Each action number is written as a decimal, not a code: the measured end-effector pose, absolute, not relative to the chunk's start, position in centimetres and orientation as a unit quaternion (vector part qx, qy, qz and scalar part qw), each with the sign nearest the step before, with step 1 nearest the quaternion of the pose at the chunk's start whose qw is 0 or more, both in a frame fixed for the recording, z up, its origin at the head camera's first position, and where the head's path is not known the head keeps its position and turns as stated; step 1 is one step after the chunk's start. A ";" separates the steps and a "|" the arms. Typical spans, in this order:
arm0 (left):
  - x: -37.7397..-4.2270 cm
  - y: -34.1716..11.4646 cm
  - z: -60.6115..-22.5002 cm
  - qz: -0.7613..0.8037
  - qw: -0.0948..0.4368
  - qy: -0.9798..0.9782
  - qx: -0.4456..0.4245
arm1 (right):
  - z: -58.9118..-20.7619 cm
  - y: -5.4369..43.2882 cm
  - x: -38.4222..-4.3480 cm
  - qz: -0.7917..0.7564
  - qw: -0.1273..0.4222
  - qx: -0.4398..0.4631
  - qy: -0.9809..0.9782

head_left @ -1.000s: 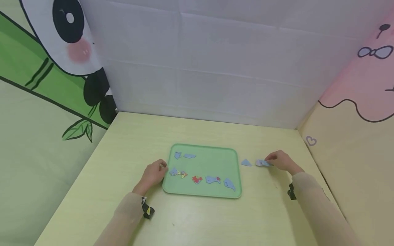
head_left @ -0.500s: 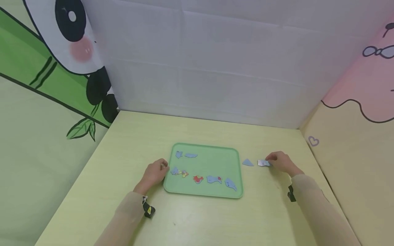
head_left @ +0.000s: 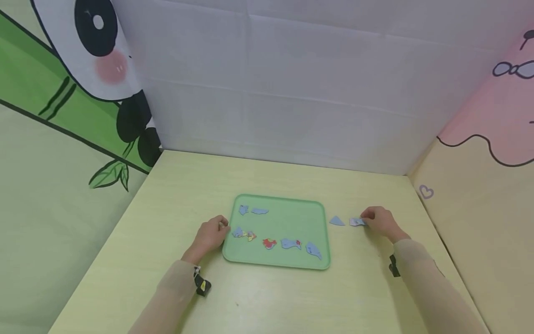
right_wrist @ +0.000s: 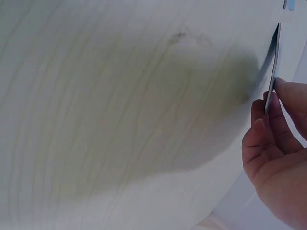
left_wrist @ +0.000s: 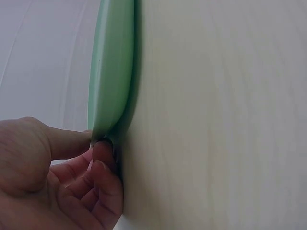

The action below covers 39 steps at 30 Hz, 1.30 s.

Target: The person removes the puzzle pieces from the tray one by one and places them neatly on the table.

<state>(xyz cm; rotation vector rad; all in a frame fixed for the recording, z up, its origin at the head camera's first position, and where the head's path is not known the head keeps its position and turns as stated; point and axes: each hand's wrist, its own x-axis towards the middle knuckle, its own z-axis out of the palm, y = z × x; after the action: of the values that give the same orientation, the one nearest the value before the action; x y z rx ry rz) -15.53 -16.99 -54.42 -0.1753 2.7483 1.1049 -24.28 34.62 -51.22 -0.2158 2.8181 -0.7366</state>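
At the tray's left edge, my left hand pinches the rim of a green tray. In the left wrist view, thumb and curled fingers meet at the tray's corner. Right of the tray, my right hand pinches a flat, pale blue jigsaw puzzle piece by its right end. The right wrist view shows this piece edge-on, tilted between thumb and fingers, its far end raised off the table. Between it and the tray lies a triangular blue puzzle piece.
Several puzzle pieces lie in the tray: two blue ones along the back, a red one and others along the front. The pale wooden table meets a white wall behind and printed panels at both sides.
The held piece has turned slightly in my right hand's fingers. My left hand stays on the tray rim. The whole head view has shifted a little.
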 end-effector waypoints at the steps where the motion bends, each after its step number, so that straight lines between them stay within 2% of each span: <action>1: -15.5 -17.0 -54.4 0.372 0.088 0.922 -0.060 | -51.4 34.6 -24.4 -0.248 0.105 -0.075 0.960; 9: -15.6 -17.0 -54.4 0.369 0.088 0.923 -0.059 | -52.1 34.7 -24.8 -0.205 0.077 -0.100 0.971; 26: -15.5 -17.2 -54.5 0.373 0.086 0.922 -0.058 | -51.2 34.2 -24.2 -0.179 0.067 -0.102 0.976; 39: -15.4 -17.4 -54.2 0.379 0.092 0.919 -0.057 | -48.1 28.6 -24.9 -0.200 0.033 -0.156 0.967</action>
<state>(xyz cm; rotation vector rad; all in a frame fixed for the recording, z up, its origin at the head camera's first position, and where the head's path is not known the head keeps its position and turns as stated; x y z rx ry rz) -15.45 -17.36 -54.18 -0.1707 2.7289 1.1264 -24.93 28.64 -48.06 -0.4794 2.9750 -0.6141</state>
